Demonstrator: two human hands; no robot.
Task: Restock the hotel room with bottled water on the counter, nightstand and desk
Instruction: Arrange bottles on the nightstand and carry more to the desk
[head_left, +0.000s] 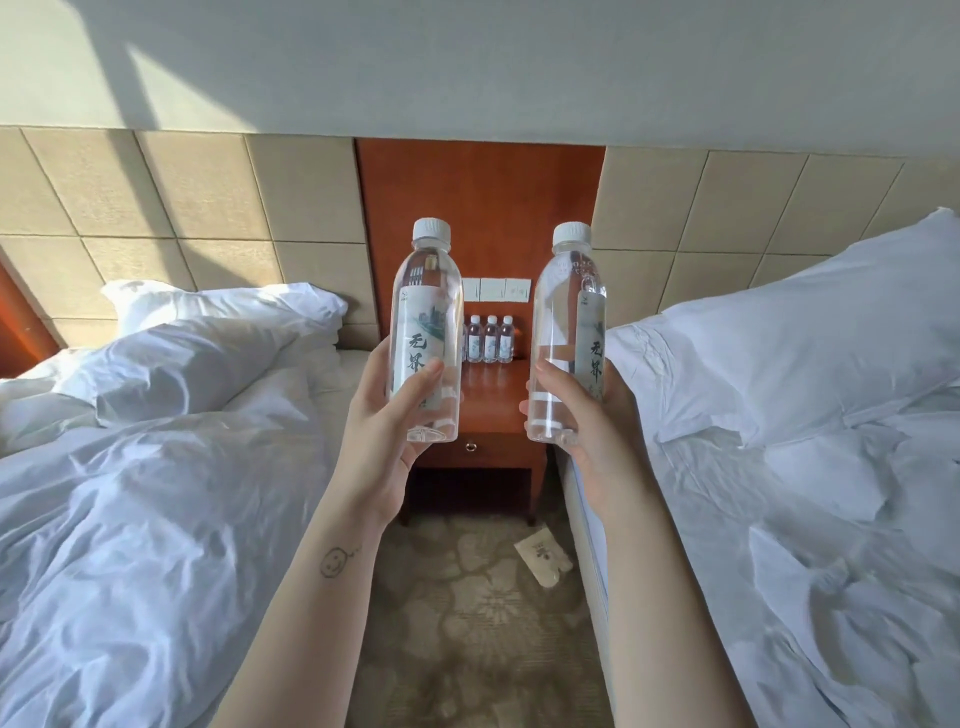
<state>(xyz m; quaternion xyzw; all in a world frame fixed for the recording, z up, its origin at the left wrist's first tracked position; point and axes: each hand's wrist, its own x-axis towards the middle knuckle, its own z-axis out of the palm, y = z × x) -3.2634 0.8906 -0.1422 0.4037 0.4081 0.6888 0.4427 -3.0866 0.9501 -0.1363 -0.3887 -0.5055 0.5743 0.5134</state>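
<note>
I hold two clear water bottles upright in front of me, each with a white cap and a pale label. My left hand (387, 415) grips the left bottle (427, 312) round its lower half. My right hand (582, 421) grips the right bottle (569, 322) the same way. Behind them, between two beds, stands a red-brown wooden nightstand (493, 410) with a drawer. Several small water bottles (490, 339) stand in a row at the back of its top, partly hidden by the left bottle.
A bed with rumpled white bedding (156, 493) lies on the left, another (805, 467) on the right. A narrow carpeted aisle (478, 623) runs between them to the nightstand. A paper slipper packet (543, 558) lies on the carpet. Wall switches (501, 290) sit above the nightstand.
</note>
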